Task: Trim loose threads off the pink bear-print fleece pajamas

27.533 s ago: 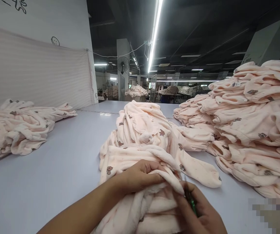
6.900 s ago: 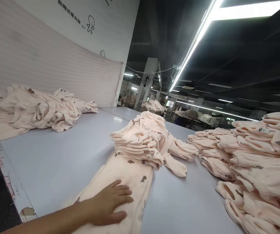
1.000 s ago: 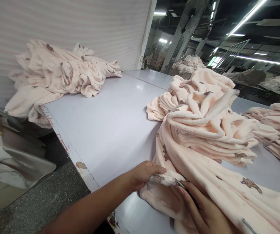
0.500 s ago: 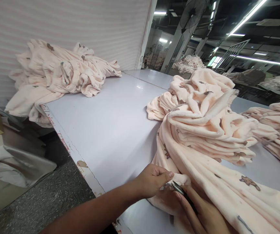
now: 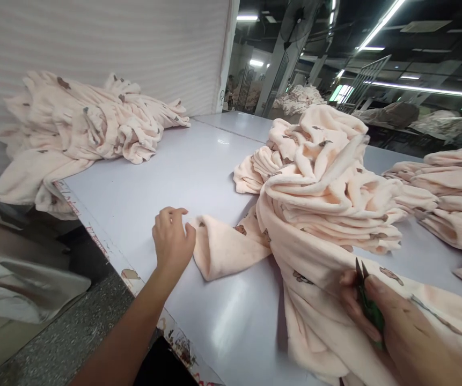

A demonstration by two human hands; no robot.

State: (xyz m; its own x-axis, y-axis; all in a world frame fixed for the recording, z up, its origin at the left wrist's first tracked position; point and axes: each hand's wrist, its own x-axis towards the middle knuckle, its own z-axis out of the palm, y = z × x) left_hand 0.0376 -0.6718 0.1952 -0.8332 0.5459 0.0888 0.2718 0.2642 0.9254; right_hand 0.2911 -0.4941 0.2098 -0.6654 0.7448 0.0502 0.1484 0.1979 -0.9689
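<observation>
My left hand point(image 5: 172, 238) is over the table, its fingers loosely bent and the thumb apart, with nothing seen in it. Right beside its thumb lies the open end of a sleeve point(image 5: 231, 252) of a pale pink fleece garment point(image 5: 307, 262) with brown printed figures. My right hand point(image 5: 408, 327) is closed around green-handled thread snips point(image 5: 369, 305), their two dark pointed blades slightly apart and aimed away from me. That hand is above the garment's spread cloth, whose lower part runs toward the near table edge.
A bunched heap of pink fleece point(image 5: 94, 123) hangs over the left table corner, and a folded pile point(image 5: 331, 187) stands mid-table. More stacked fleece point(image 5: 460, 187) lies at the right. The white tabletop point(image 5: 134, 198) has a worn left edge. Bags and a box point(image 5: 9, 289) are on the floor.
My left hand has let go of the cloth and moved left and up. The sleeve now lies flat on the table. My right hand has drawn away to the right with the snips.
</observation>
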